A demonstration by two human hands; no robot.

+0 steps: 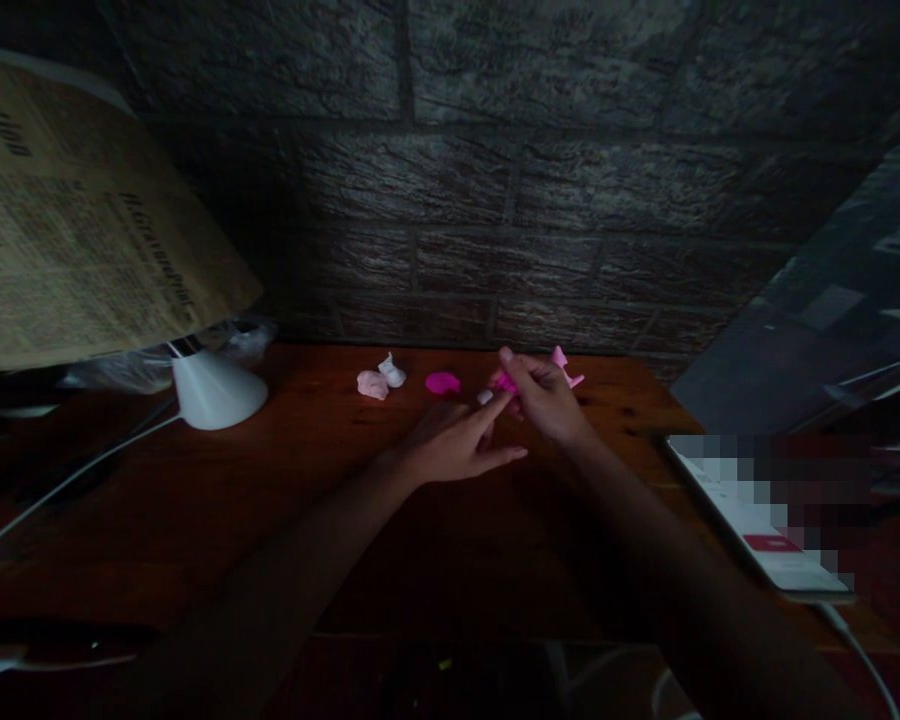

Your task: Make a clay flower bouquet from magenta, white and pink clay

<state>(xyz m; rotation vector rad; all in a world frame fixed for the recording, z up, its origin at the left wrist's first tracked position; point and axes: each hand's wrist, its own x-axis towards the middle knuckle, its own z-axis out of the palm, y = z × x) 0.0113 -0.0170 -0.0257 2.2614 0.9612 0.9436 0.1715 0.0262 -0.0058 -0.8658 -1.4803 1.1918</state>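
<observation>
My right hand (546,398) is closed in a pinch round a small piece of magenta modelling clay (505,383), mostly covered by the fingers. My left hand (456,440) reaches in from the left with index finger stretched out to that piece and its thumb held apart. Beside the left fingers lies a small whitish bit (484,397). A flat magenta clay piece (442,383) rests on the wood just left of both hands. Behind the right hand a lighter pink pointed piece (561,360) shows in part.
A pale pink clay lump (373,384) and a white crumpled lump (391,372) lie further left on the wooden table (285,500). At the left stands a lamp (217,390) with a newsprint shade. A tablet-like device (757,525) with a cable sits right. A brick-patterned wall (457,180) rises behind.
</observation>
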